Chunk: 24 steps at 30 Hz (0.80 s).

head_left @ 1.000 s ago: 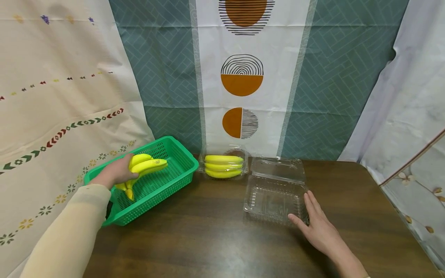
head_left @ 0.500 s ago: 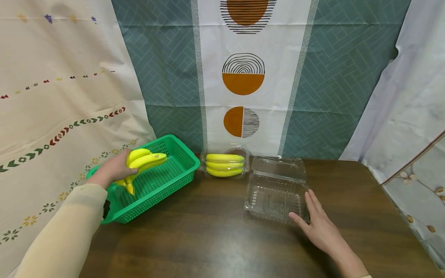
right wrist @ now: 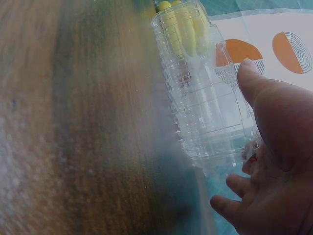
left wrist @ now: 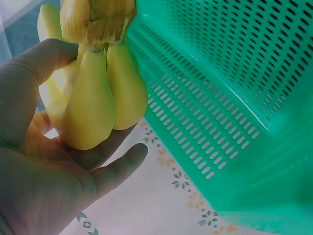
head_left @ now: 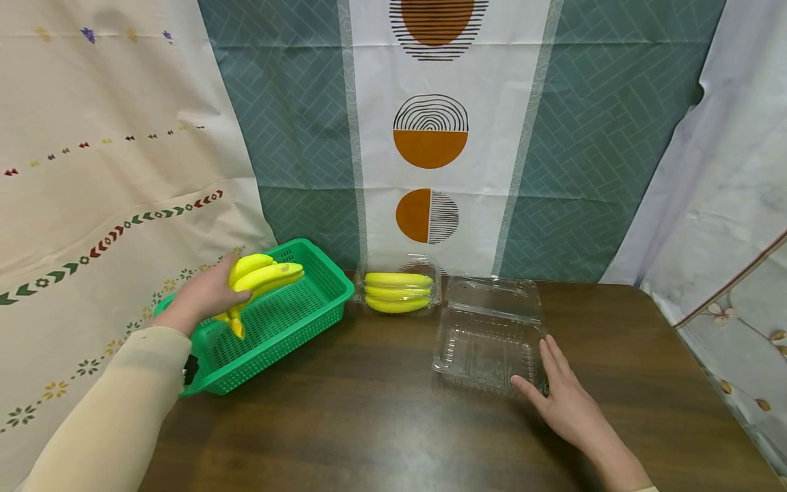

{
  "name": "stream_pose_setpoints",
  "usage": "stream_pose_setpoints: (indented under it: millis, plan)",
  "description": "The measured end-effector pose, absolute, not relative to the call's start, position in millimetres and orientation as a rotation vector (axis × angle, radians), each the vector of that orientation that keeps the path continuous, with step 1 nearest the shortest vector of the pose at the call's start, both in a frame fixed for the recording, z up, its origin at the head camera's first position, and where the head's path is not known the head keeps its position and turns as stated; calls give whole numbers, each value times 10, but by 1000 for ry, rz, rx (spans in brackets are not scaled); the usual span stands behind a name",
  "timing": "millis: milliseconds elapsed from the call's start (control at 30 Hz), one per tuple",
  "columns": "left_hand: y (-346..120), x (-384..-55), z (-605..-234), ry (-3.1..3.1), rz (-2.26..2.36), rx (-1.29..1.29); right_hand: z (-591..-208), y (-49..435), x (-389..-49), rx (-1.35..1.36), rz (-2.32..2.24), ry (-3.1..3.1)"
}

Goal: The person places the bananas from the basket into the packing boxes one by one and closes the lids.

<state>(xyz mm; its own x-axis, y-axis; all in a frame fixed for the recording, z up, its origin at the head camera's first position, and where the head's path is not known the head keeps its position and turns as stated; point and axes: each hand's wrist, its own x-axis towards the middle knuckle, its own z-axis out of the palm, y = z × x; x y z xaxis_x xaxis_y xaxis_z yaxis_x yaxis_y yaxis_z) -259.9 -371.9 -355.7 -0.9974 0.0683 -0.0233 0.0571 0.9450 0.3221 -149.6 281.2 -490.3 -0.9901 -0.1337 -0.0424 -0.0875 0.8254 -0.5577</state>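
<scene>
My left hand (head_left: 205, 292) grips a bunch of yellow bananas (head_left: 266, 277) over the green basket (head_left: 289, 348). In the left wrist view the thumb and fingers wrap the bananas (left wrist: 90, 107) just below their brown joined stem end (left wrist: 98, 22). On the right, my right hand (head_left: 568, 400) rests with straight fingers at the right side of a clear plastic clamshell box (head_left: 486, 348), whose lid (head_left: 492, 297) lies back. The right wrist view shows the thumb and fingers at the edge of this box (right wrist: 210, 112).
A second clear box (head_left: 433, 301) with several bananas (head_left: 398, 294) stands at the back, between the basket and the open-lidded box. Behind the brown table (head_left: 344, 424) hangs a patterned curtain (head_left: 295, 123), with a pale cloth (head_left: 123, 225) along the left.
My left hand has lifted the bananas higher in the basket and shifted them slightly right. The right hand and both clear boxes stay where they were.
</scene>
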Motion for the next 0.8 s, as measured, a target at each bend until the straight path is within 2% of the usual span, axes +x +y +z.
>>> stream_pose_setpoints:
  millis: [800]
  plan:
    - [-3208,-2570,-3390,3173,543,225,-4933,2829,-1506,-190,-896,2930]
